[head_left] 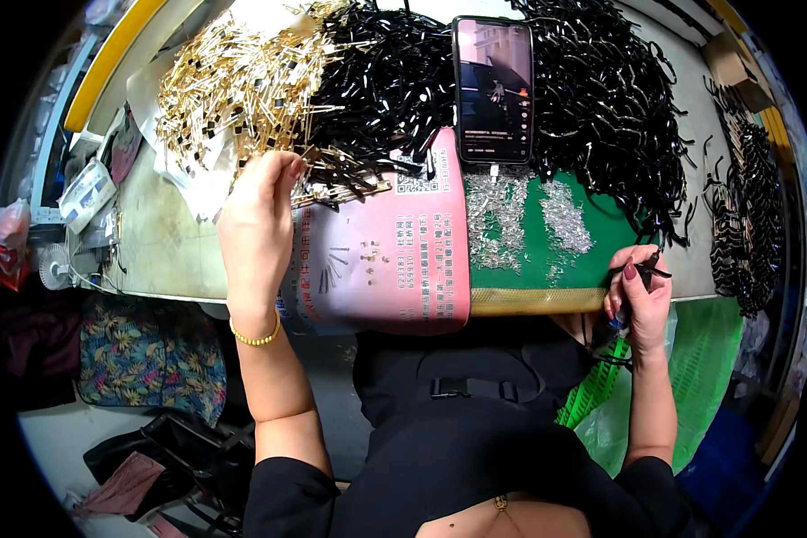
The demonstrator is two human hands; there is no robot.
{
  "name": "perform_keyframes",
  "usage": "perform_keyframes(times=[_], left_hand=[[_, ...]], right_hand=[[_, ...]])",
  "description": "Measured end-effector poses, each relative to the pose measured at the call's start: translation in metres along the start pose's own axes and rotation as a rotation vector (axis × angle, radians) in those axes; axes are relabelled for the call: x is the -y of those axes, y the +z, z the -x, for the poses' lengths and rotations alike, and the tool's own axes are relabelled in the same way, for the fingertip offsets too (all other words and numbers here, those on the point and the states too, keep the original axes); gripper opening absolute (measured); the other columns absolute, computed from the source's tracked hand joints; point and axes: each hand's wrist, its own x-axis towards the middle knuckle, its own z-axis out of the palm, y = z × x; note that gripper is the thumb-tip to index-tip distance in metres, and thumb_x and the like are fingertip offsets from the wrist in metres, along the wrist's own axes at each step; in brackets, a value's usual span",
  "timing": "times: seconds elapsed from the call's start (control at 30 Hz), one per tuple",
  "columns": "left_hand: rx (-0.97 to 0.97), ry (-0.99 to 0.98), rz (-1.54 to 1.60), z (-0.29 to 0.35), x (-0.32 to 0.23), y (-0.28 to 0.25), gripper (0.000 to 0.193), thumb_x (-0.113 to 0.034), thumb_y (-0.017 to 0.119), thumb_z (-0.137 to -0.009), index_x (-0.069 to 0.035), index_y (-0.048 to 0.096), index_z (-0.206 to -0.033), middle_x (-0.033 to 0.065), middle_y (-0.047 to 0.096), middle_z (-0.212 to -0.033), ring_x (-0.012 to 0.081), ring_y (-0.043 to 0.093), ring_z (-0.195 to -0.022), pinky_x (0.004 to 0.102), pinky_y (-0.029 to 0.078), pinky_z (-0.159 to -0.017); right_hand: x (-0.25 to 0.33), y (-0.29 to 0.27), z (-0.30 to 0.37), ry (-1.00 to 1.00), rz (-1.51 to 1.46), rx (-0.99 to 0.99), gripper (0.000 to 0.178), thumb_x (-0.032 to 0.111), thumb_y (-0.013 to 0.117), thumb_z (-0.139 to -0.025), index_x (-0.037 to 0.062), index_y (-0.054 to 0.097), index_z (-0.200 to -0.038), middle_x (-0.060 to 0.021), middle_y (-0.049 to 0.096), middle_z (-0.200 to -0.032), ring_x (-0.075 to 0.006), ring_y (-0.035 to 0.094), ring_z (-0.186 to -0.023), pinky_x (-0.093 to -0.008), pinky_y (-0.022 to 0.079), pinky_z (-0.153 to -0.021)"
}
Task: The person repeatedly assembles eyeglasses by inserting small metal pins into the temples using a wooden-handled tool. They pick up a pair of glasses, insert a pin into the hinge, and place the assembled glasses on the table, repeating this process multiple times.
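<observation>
My left hand (262,211) is raised at the near edge of a heap of thin gold-coloured metal pieces (242,85), many with small black squares. Its fingers are pinched together; what they hold, if anything, is hidden. At the table's right front edge, my right hand (644,300) is closed around slim black pieces (652,262) that stick out past the fingers. Something dark also shows below that palm, too unclear to name. Between the hands lie a pink printed sheet (439,296) with a few small dark pins and gold bits, and a green mat (524,269) with small silver screw-like parts (565,220).
A phone (493,90) with a lit screen stands between two heaps of glossy black curved strips (386,72), (592,90). More black strips (744,206) hang at the far right. A small white fan (54,266) is at left; a green plastic bag (708,377) hangs below right.
</observation>
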Motion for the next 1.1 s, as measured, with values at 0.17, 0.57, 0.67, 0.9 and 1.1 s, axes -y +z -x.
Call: perform_keyframes(times=[0.17, 0.57, 0.67, 0.9, 1.1], left_hand=[[0.387, -0.284, 0.964, 0.061, -0.087, 0.023, 0.016, -0.001, 0.055, -0.103, 0.005, 0.064, -0.115, 0.0057, 0.068, -0.088, 0.0093, 0.066, -0.077, 0.0216, 0.053, -0.064], [0.556, -0.449, 1.627, 0.089, -0.113, 0.059, 0.01, -0.006, 0.065, -0.1, 0.003, 0.066, -0.101, 0.008, 0.064, -0.088, 0.0124, 0.062, -0.077, 0.0268, 0.051, -0.072], [0.631, -0.466, 1.443, 0.104, -0.115, 0.054, 0.015, -0.013, 0.052, -0.108, 0.001, 0.059, -0.106, 0.0016, 0.06, -0.079, 0.0065, 0.053, -0.064, 0.0221, 0.043, -0.058], [0.646, -0.272, 1.208, 0.112, -0.125, 0.064, 0.02, -0.01, 0.053, -0.107, 0.003, 0.064, -0.118, 0.0034, 0.067, -0.089, 0.007, 0.054, -0.064, 0.0224, 0.046, -0.062], [0.584, -0.188, 1.011, 0.113, -0.13, 0.064, 0.012, -0.004, 0.063, -0.099, 0.002, 0.07, -0.107, 0.0095, 0.074, -0.089, 0.015, 0.07, -0.07, 0.0269, 0.055, -0.067]], right_hand=[[0.01, 0.044, 0.019, 0.152, -0.179, 0.148, 0.015, 0.005, 0.056, -0.103, 0.007, 0.042, -0.109, -0.0252, 0.069, -0.096, -0.0084, 0.053, -0.051, -0.0246, 0.048, -0.047], [0.032, 0.1, 0.015, 0.423, -0.006, 0.493, 0.018, 0.003, 0.067, -0.097, 0.0062, 0.052, -0.104, -0.0204, 0.074, -0.102, -0.0079, 0.058, -0.062, -0.0206, 0.049, -0.057], [0.035, 0.092, 0.013, 0.213, 0.07, 0.32, 0.015, 0.001, 0.064, -0.097, 0.0056, 0.05, -0.1, -0.0207, 0.074, -0.099, -0.0062, 0.056, -0.057, -0.0207, 0.048, -0.054], [0.033, 0.09, 0.005, 0.273, 0.051, 0.147, 0.012, 0.006, 0.064, -0.099, 0.0029, 0.052, -0.098, -0.0165, 0.073, -0.099, -0.006, 0.056, -0.056, -0.021, 0.047, -0.05], [0.031, 0.083, 0.009, 0.259, 0.063, 0.201, 0.013, 0.01, 0.069, -0.098, 0.0011, 0.061, -0.1, -0.0015, 0.065, -0.082, -0.0024, 0.056, -0.059, -0.0182, 0.044, -0.051]])
